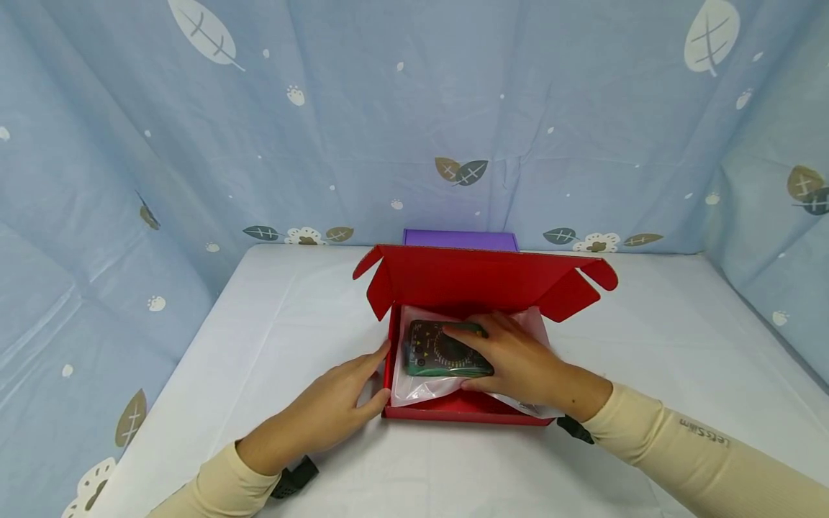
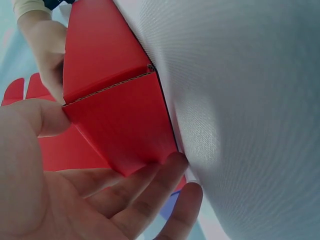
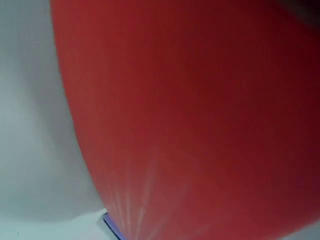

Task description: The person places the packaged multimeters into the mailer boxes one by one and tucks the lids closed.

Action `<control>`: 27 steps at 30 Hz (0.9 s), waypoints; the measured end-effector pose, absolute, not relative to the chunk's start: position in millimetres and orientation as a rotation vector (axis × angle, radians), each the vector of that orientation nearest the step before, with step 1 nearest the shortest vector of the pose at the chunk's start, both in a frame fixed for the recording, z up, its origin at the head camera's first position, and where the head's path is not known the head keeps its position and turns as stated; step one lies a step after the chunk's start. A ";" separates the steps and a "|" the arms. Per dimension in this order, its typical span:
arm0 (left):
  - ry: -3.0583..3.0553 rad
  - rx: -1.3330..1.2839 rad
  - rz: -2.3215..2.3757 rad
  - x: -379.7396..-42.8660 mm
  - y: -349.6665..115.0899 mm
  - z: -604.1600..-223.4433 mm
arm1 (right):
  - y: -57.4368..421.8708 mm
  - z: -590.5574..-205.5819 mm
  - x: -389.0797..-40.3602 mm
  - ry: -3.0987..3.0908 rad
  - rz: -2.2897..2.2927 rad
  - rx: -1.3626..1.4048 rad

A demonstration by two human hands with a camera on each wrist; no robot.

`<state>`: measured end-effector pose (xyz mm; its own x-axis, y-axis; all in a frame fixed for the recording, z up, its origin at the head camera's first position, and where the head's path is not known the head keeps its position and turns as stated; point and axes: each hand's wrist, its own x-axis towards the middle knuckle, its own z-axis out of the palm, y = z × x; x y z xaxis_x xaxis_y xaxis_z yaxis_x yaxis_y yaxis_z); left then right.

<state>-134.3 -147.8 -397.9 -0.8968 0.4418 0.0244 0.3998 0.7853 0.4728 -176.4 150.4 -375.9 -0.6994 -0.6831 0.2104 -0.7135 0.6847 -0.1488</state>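
Blue leaf-print curtain [image 1: 388, 108] behind a white worktop [image 1: 311, 302]
A purple box [image 1: 461, 240] is partly seen just above the frame's centre.

The head view is evenly bright, while the right wrist view blurs the red box [image 3: 175, 110].

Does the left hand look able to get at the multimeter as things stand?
Probably yes: the red box is open, and the right hand leaves the multimeter uncovered on the side nearest the left hand.

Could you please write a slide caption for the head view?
The left hand touches an open red box while the right hand grips a dial-faced meter inside.
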 end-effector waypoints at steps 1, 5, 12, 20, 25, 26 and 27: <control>2.885 0.683 0.734 -134.4 -148.1 -397.9 | 150.2 -376.5 -176.4 -2.751 0.331 1.147; 2.889 0.700 0.734 -134.9 -149.0 -398.2 | 149.5 -379.0 -176.6 -2.742 0.344 1.140; 2.892 0.713 0.733 -135.2 -149.9 -399.0 | 148.6 -385.2 -178.1 -2.729 0.337 1.141; 2.912 0.724 0.729 -135.3 -150.1 -399.8 | 150.7 -396.0 -176.8 -2.747 0.339 1.151; 2.911 0.714 0.724 -134.6 -149.7 -400.4 | 151.2 -400.7 -177.8 -2.775 0.336 1.146; 2.910 0.713 0.724 -134.6 -149.6 -400.6 | 151.3 -401.8 -178.0 -2.777 0.339 1.147; 2.907 0.711 0.723 -134.6 -149.5 -400.8 | 151.5 -402.9 -178.3 -2.781 0.342 1.148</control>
<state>-134.6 -149.5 -400.8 -0.8914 0.4504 0.0495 0.4211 0.7833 0.4573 -178.3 151.5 -402.9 -0.7072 -0.6813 0.1891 -0.7068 0.6881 -0.1641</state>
